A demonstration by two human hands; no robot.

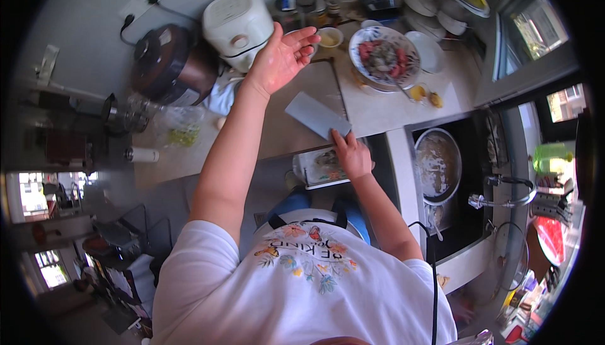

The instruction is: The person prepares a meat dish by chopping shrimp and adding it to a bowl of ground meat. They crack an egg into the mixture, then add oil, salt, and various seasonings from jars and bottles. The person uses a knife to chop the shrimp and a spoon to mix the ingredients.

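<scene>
My right hand [352, 156] grips a kitchen cleaver [317, 116] by its handle, most of which my fingers cover. The broad blade lies flat-looking over a cutting board [276, 130]; I cannot tell whether it touches. My left hand [283, 59] is raised palm up over the board's far side, fingers apart and holding nothing. Beyond the board, to the right, a patterned bowl [355, 61] holds pink raw meat with a grey minced mass on top. A utensil handle leans out of it. Close to the left fingers is a small bowl [331, 38] with pale yellow contents.
A white air fryer [236, 23] and a dark rice cooker [172, 64] stand at the back left. Chopped greens in a plastic bag [184, 133] lie left. At right, a sink [468, 175] holds a metal basin [437, 165]. Below the counter edge is a tray [314, 170].
</scene>
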